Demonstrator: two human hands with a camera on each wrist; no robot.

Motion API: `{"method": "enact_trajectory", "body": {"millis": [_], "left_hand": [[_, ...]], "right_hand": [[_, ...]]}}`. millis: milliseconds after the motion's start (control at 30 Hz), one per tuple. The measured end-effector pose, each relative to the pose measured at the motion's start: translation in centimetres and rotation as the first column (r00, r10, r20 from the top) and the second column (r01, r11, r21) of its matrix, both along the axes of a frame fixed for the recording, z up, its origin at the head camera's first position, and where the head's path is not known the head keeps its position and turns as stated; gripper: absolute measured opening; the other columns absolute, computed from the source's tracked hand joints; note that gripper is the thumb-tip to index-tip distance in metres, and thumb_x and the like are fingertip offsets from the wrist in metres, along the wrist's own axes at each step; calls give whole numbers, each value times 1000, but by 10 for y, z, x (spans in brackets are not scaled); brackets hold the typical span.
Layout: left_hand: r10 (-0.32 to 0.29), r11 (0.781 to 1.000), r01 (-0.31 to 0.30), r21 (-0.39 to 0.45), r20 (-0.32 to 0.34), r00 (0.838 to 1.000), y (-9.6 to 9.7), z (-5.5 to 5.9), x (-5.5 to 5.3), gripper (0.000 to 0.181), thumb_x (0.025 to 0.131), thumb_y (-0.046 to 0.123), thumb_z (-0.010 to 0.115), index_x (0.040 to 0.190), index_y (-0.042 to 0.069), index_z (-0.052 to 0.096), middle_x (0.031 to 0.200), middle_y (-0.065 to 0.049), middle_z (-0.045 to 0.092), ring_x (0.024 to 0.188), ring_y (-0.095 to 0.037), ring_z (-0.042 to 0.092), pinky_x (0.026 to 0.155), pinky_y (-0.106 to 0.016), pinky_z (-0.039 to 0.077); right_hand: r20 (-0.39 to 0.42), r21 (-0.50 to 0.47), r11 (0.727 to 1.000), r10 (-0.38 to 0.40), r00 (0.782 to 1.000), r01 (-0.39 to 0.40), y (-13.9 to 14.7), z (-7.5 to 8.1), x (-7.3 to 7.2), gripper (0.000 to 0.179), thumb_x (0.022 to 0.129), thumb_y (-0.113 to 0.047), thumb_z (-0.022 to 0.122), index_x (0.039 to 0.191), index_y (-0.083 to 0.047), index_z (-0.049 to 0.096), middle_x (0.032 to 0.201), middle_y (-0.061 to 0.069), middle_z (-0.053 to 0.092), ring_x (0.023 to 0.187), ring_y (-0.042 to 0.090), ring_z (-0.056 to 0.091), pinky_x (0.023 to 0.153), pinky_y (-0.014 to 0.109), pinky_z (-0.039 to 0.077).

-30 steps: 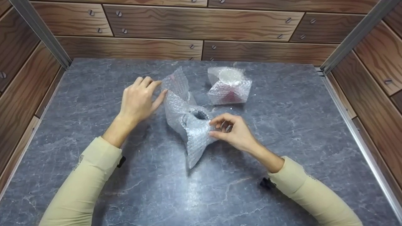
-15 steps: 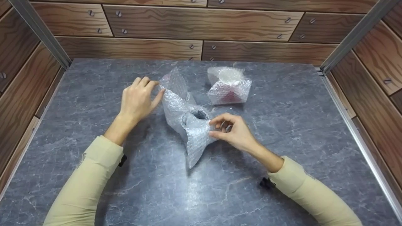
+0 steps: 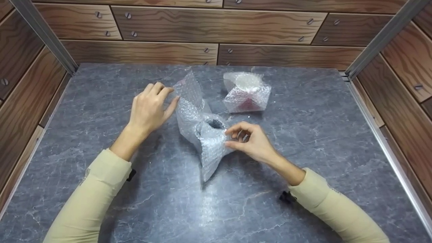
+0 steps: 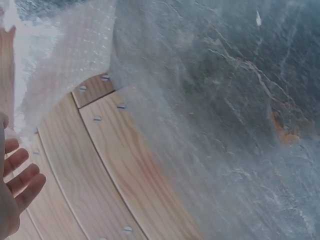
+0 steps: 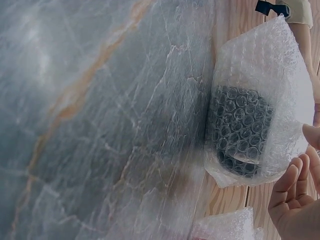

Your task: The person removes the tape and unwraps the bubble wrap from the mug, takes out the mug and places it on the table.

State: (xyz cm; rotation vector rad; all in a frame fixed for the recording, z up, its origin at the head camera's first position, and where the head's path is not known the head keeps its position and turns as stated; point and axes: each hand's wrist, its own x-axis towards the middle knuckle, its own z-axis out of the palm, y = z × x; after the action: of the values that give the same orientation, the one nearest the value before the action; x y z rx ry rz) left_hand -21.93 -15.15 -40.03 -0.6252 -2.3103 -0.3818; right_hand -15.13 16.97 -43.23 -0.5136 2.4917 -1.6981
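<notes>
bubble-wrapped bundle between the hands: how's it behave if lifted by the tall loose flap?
The flap will likely bend and crumple: it's thin, creased film. The dark object inside might slip, since the wrap appears to gape on top.

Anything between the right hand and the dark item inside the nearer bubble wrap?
Yes: the bubble wrap itself. The right hand is at its outer side, and the dark item sits within. The other wrapped bundle stands farther back, out of that path.
</notes>
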Motion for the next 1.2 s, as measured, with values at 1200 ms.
{"method": "enact_trajectory", "body": {"millis": [1200], "left_hand": [[-255,958,224,-181,-176,951,25,-32,51,26,92,29,78,107,8,77,102,-9,77,94,-29,73,87,-41,64]], "right_hand": [[-24,-6,1000,5,1000,-5,-2,2,-1,32,78,-4,89,107,0,77,91,15,69,74,6,58,70,17,49]]}}
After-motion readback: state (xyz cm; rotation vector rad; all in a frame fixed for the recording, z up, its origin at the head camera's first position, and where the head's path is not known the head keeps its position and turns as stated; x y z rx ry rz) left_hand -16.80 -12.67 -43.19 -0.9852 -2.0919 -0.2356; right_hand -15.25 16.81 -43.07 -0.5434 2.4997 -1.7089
